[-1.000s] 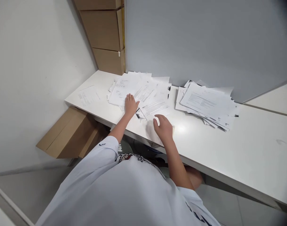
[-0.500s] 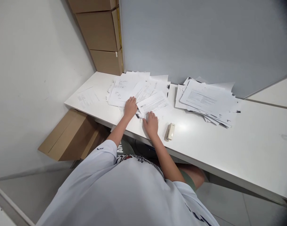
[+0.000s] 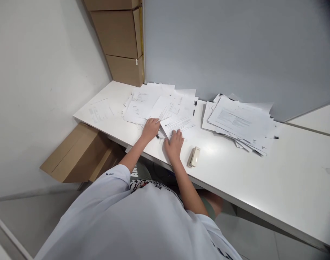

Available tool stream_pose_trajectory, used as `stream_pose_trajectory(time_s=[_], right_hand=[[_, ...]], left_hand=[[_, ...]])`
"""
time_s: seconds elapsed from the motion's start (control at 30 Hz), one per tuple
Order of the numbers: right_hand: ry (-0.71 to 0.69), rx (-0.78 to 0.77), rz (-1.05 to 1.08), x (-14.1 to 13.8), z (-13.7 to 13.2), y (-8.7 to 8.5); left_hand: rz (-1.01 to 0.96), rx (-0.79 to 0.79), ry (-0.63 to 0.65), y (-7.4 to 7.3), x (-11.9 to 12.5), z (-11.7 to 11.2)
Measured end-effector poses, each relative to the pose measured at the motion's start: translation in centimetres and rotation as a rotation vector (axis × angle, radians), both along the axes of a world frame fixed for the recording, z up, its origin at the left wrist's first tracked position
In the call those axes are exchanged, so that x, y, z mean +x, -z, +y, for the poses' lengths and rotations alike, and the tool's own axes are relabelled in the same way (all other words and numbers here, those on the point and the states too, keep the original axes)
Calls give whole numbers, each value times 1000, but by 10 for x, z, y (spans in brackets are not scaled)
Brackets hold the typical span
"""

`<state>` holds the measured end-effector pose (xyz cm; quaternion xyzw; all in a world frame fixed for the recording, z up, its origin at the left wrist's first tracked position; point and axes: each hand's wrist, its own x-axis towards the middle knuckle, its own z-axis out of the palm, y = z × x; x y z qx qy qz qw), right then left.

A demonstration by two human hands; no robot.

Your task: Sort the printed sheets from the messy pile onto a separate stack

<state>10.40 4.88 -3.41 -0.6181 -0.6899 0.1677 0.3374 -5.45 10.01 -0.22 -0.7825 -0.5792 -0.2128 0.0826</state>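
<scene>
A printed paper sheet (image 3: 178, 123) lies at a slant on the front of a spread of papers (image 3: 139, 108). My left hand (image 3: 152, 127) is closed at the left edge of this sheet, its fingertips turned in and partly hidden. Over the sheet's lower edge rests my right hand (image 3: 175, 141), fingers stretched out on the paper and thumb apart near the corner. A cream stapler (image 3: 194, 156) lies on the white table to the right of my right hand, touched by neither hand.
Farther right sits a second, thicker paper pile (image 3: 237, 121) with uneven edges. Cardboard boxes (image 3: 116, 34) are stacked at the back left corner, against the partition. Below the left end of the table (image 3: 262, 177) stands an open cardboard box (image 3: 70, 155).
My left hand has turned further over toward the sheet's left edge. My right hand's fingers now lie further onto the sheet. The whole view has shifted slightly; stapler and piles stay put.
</scene>
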Motion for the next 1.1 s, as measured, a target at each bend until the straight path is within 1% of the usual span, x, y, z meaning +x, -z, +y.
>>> stream_pose_trajectory(time_s=[0.07, 0.13, 0.27, 0.33, 0.43, 0.53, 0.57, 0.63, 0.7, 0.77, 0.8, 0.87, 0.9, 0.97, 1.03, 1.1], right_hand=[[0, 14, 8, 0, -1, -1], [-12, 30, 11, 1, -2, -1], [-75, 52, -13, 2, -3, -2], [-121, 71, -35, 2, -4, -4], [-186, 91, -60, 1, -6, -8], [-181, 76, -67, 2, -9, -11], [-170, 77, -65, 2, -10, -12], [-147, 106, -48, 3, -14, -13], [-144, 167, -26, 5, -19, -14], [-198, 237, -20, 7, -26, -15], [-252, 268, -24, 8, -29, -16], [-407, 320, -44, 10, -36, -19], [-494, 342, -55, 10, -39, -20], [-656, 381, -69, 11, -42, -22], [-773, 393, -77, 10, -42, -23], [-838, 364, -84, 9, -41, -23]], left_hand=[[17, 17, 23, -2, -1, -7], [24, 36, 50, -2, -3, -20], [-12, 54, 70, 1, -13, -51], [-52, 38, 68, 3, -17, -60], [-118, -17, 89, 4, -21, -63], [-172, -41, 92, 3, -20, -62], [-192, -35, 77, 2, -18, -63], [-252, -2, 6, -1, -15, -65], [-374, 38, -99, -3, -12, -70], [-611, 31, -212, -4, -13, -75], [-766, -5, -265, -3, -14, -79], [-1091, -140, -336, -3, -20, -89], [-1231, -221, -340, -3, -24, -94], [-1427, -360, -270, -2, -32, -106], [-1540, -449, -177, -1, -37, -117], [-1605, -502, -137, -1, -38, -125]])
